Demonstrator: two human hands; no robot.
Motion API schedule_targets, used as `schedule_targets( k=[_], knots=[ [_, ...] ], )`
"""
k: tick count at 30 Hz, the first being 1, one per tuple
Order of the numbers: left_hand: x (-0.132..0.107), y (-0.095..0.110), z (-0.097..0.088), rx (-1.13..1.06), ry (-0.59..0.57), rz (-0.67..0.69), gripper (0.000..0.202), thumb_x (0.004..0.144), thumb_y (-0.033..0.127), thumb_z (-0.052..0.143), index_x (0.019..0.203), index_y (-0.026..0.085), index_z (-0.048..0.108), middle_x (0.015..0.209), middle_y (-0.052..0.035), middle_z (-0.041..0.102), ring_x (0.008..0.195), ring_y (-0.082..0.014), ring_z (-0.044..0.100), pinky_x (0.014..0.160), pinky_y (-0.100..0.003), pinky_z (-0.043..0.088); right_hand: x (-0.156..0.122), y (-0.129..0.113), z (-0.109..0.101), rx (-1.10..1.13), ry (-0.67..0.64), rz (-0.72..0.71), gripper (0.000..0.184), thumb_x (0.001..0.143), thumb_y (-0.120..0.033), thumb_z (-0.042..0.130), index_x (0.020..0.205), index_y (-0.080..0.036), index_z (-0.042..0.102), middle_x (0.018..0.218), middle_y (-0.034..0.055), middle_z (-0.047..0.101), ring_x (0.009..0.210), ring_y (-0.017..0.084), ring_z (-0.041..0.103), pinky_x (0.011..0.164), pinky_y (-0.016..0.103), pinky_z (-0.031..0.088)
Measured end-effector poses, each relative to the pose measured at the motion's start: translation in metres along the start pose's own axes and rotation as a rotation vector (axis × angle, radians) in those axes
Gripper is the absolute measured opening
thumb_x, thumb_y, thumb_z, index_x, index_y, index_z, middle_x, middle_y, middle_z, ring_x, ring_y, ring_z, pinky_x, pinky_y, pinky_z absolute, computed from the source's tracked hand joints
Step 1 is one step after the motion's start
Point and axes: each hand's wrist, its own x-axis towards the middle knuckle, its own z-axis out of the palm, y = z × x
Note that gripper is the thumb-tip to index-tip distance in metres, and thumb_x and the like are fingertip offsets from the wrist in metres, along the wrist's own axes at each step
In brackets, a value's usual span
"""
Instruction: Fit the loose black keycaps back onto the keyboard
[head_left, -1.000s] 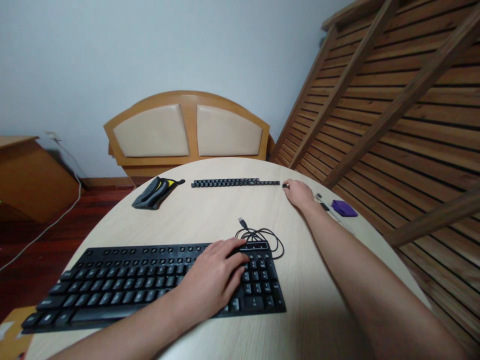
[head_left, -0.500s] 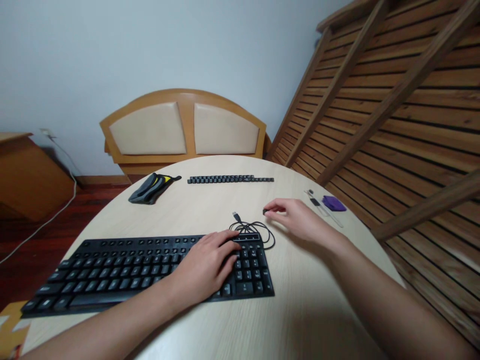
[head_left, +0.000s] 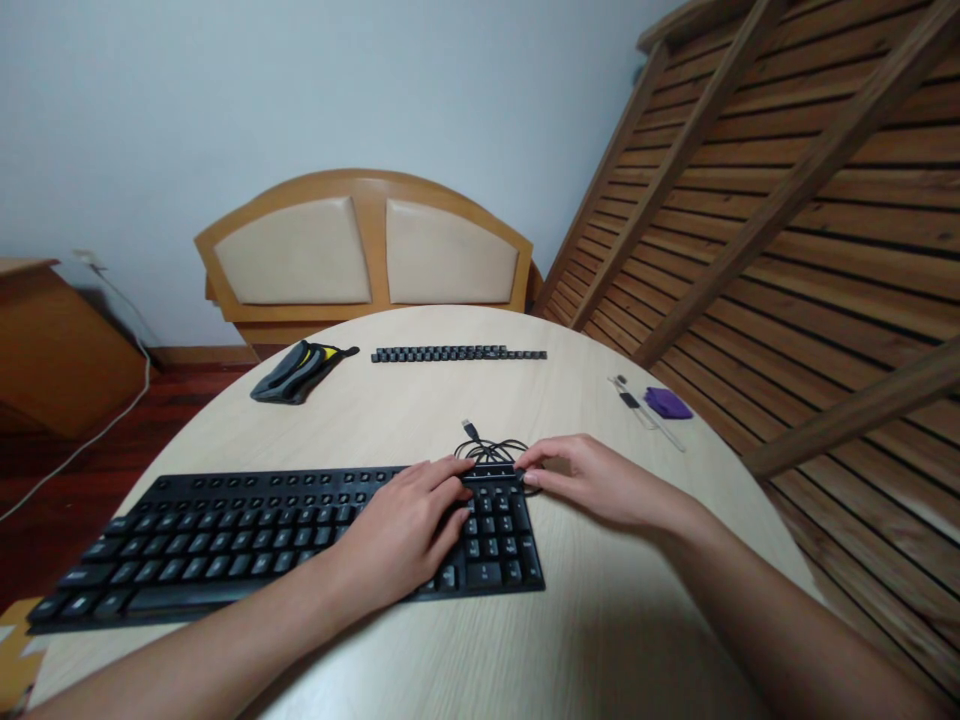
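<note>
A black keyboard [head_left: 247,530] lies across the near part of a round pale wooden table [head_left: 600,620]. My left hand [head_left: 401,530] rests flat on the keyboard's right part, fingers spread over the keys. My right hand [head_left: 592,485] has its fingertips pressed together at the keyboard's top right corner, beside the coiled black USB cable [head_left: 491,447]. The small black keycap pinched in those fingers is mostly hidden by them. A long row of loose black keycaps [head_left: 457,353] lies at the far side of the table.
A grey and yellow pouch [head_left: 296,370] lies at the far left of the table. A thin tool [head_left: 634,400] and a purple object [head_left: 666,402] lie at the right. A padded wooden chair [head_left: 360,250] stands behind, a slatted wooden frame [head_left: 787,200] leans on the right.
My right hand took a keycap from the right end of the far row and drew it back to the keyboard's top right corner. My left hand stayed on the keyboard.
</note>
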Motion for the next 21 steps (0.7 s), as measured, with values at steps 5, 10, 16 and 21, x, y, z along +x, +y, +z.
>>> schedule_targets(
  k=[5,10,16,21],
  knots=[
    [-0.0004,0.0,-0.0002,0.002,-0.002,0.003,0.02,0.099,0.024,0.047,0.105,0.017,0.064,0.139,-0.0106,0.058,0.124,-0.0282,0.058,0.106,-0.052,0.048,0.0003,0.0011,0.0012,-0.001,-0.001,0.003,0.021,0.096,-0.031,0.057,0.103,-0.019,0.072,0.101,0.0038,0.074,0.094,0.019,0.067,0.086,0.031,0.047],
    [-0.0006,0.0014,-0.0014,0.011,-0.004,0.012,0.02,0.099,0.023,0.045,0.106,0.016,0.063,0.14,-0.0115,0.058,0.125,-0.0286,0.057,0.108,-0.052,0.047,0.0006,-0.0016,0.0039,-0.027,0.005,-0.003,0.021,0.095,-0.031,0.058,0.104,-0.019,0.073,0.101,0.0039,0.074,0.093,0.019,0.067,0.085,0.03,0.048],
    [0.0004,0.005,-0.0044,0.066,-0.01,0.038,0.021,0.097,0.022,0.046,0.105,0.014,0.064,0.139,-0.013,0.059,0.129,-0.0282,0.055,0.11,-0.05,0.046,0.0004,-0.002,0.0085,-0.18,0.051,-0.048,0.018,0.094,-0.033,0.062,0.101,-0.021,0.074,0.098,0.0039,0.074,0.09,0.018,0.066,0.082,0.03,0.047],
    [-0.0004,0.0076,-0.006,0.137,-0.022,0.066,0.025,0.098,0.024,0.045,0.106,0.013,0.067,0.137,-0.013,0.061,0.13,-0.0291,0.054,0.109,-0.048,0.047,0.0001,-0.0039,0.0094,-0.275,0.064,-0.08,0.017,0.094,-0.033,0.063,0.101,-0.022,0.074,0.097,0.0046,0.073,0.09,0.019,0.065,0.083,0.031,0.046]
  ],
)
